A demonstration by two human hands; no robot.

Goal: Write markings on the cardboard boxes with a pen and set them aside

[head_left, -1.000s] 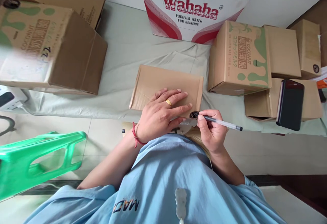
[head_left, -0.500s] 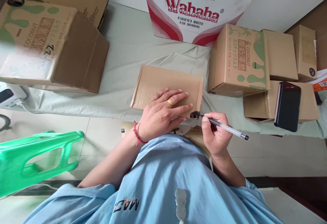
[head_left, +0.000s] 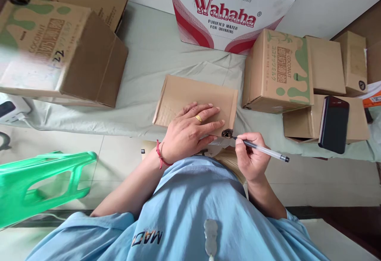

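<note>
A flat piece of brown cardboard [head_left: 196, 92] lies near the front edge of the cloth-covered table. My left hand [head_left: 192, 130] rests on it, palm down with fingers spread, a gold ring on one finger. In my right hand [head_left: 253, 156] is a clear-barrelled pen [head_left: 268, 151], pinched between thumb and fingers. Its tip touches or nearly touches a black scribbled patch [head_left: 227, 133] at the cardboard's lower right corner.
Coconut cartons stand left [head_left: 92, 58] and right [head_left: 279, 72], with a white and red Wahaha box [head_left: 232, 15] behind. A black phone [head_left: 333, 124] leans on small boxes at right. A green stool [head_left: 71, 177] is at lower left.
The pen tip and my right hand have shifted very slightly down at the black patch. My left hand keeps its place on the cardboard.
</note>
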